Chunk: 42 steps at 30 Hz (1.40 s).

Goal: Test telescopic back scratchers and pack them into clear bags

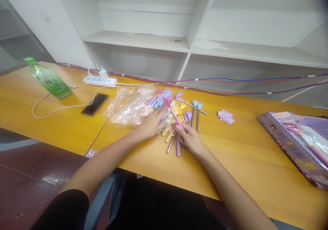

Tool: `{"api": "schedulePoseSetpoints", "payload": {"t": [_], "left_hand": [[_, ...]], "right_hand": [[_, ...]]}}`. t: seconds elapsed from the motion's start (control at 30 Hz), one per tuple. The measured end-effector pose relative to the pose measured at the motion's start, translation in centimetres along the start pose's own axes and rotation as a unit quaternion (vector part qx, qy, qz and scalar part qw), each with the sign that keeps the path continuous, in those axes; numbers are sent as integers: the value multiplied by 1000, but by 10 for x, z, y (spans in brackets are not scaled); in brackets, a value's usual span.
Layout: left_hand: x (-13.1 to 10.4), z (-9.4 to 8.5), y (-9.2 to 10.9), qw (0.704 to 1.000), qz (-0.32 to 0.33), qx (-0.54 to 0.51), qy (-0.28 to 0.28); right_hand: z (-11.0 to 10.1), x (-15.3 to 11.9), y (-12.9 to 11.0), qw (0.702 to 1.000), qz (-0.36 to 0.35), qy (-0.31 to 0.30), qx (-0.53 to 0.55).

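My right hand is closed around the pink handle of a back scratcher, whose pink hand-shaped head points up and to the left. Under and around it lies a pile of similar back scratchers in purple, blue, yellow and pink with metal rods. My left hand lies over the left side of this pile, its fingers stretched out and partly hidden against the rods. Two blue-headed back scratchers lie side by side to the right of the pile. Beside my left hand spreads crumpled clear plastic.
A phone, a power strip with a white cable, and a green bottle stand or lie at left. Small printed cards lie right of the pile. A decorated purple box holds packaged items. Cables run before the white shelves.
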<state>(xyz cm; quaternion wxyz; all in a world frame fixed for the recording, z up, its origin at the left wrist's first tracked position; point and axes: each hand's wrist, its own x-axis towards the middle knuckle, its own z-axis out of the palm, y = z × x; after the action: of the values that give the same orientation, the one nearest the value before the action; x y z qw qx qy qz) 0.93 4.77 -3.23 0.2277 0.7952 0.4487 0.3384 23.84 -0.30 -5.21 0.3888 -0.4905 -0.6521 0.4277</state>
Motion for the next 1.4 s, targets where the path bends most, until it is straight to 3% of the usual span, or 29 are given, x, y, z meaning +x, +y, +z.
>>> {"api": "schedulePoseSetpoints", "payload": {"t": [0.17, 0.3, 0.37, 0.43, 0.5, 0.6, 0.8, 1.0, 1.1, 1.17, 1.3, 1.4], "left_hand": [[-2, 8, 3, 994, -21, -107, -15], [-5, 5, 10, 984, -98, -151, 15], [-6, 4, 13, 968, -143, -208, 2], [-6, 5, 17, 931, -173, -319, -32], [-5, 8, 20, 874, -186, -444, -70], [-5, 14, 25, 814, -186, -546, -68], [-6, 14, 28, 841, -135, -523, -35], [-2, 5, 35, 831, -78, -551, 29], [-1, 5, 35, 830, -70, -551, 45], [-1, 7, 33, 830, -78, -550, 45], [-1, 10, 29, 825, -146, -544, 54], [-2, 9, 27, 818, -189, -543, 2]], "right_hand": [[3, 5, -3, 998, -25, 25, -51], [1, 4, -5, 995, -56, 72, -34], [-3, 1, -8, 993, -71, 94, -9], [-8, -3, -11, 992, -74, 105, 11], [-13, -7, -14, 992, -75, 104, 21], [-16, -9, -17, 993, -74, 91, 32], [-15, -11, -19, 995, -36, 55, 78], [-13, -10, -18, 990, -13, 49, 135], [-13, -10, -18, 993, -9, 38, 114], [-12, -10, -20, 995, -33, 48, 76], [-11, -14, -19, 980, -154, 121, -42], [-14, -18, -11, 950, -236, 143, -144]]}}
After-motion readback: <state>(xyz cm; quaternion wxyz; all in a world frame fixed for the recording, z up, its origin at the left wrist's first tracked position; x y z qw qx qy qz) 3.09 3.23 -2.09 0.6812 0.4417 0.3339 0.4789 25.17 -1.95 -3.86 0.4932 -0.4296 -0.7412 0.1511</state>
